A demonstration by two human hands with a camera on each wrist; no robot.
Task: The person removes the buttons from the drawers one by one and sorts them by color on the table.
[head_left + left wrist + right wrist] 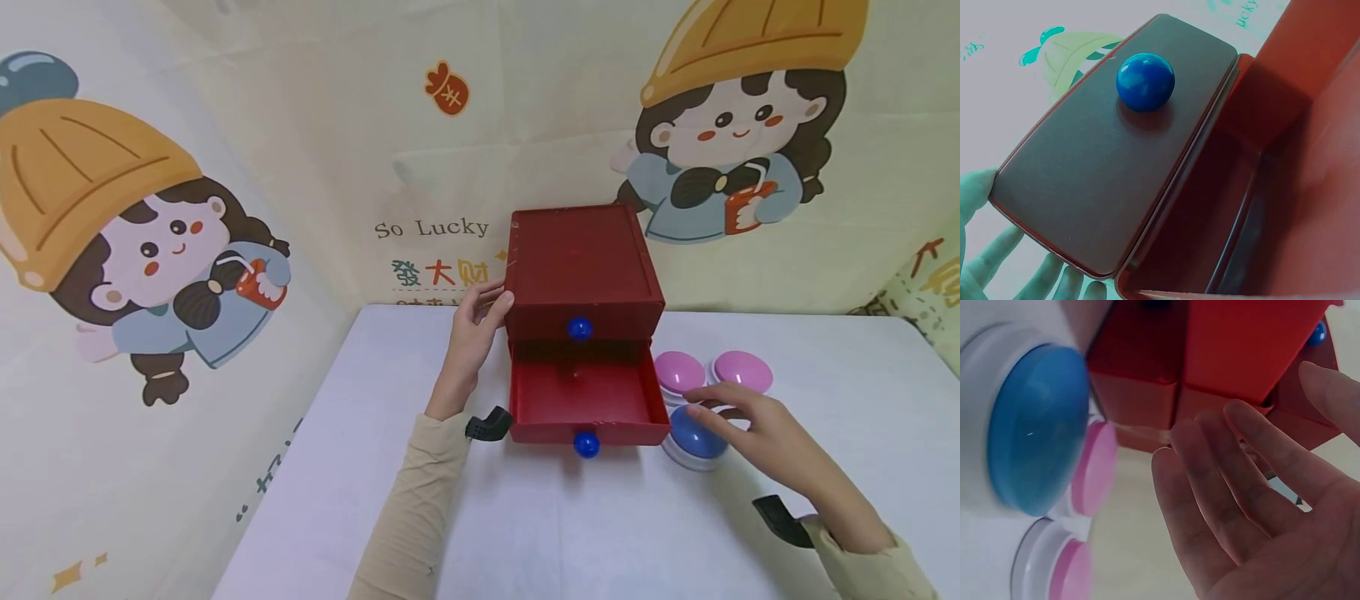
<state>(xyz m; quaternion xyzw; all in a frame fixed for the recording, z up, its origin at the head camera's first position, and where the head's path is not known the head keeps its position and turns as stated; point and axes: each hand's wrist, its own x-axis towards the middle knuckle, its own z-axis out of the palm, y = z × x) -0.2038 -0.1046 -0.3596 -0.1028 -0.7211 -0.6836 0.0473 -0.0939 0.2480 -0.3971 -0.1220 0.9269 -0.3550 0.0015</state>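
A red two-drawer box [577, 254] stands on the table with its lower drawer [585, 396] pulled out; the visible inside of that drawer holds nothing. Both drawers carry round blue knobs [1145, 82]. My left hand [471, 342] rests against the box's left side, thumb at the front corner and fingers spread along the side. To the right of the box, my right hand [765, 425] hovers over a blue dome button [693, 433] on a white base. Its fingers are loosely extended, and the right wrist view shows a gap between the hand [1260, 512] and the blue button [1038, 431].
Behind the blue button are two pink dome buttons, a left one [679, 371] and a right one [742, 371], both on white bases. A cloth backdrop [337, 100] with cartoon figures hangs behind the white table [525, 525]. Black wrist mounts sit on both forearms.
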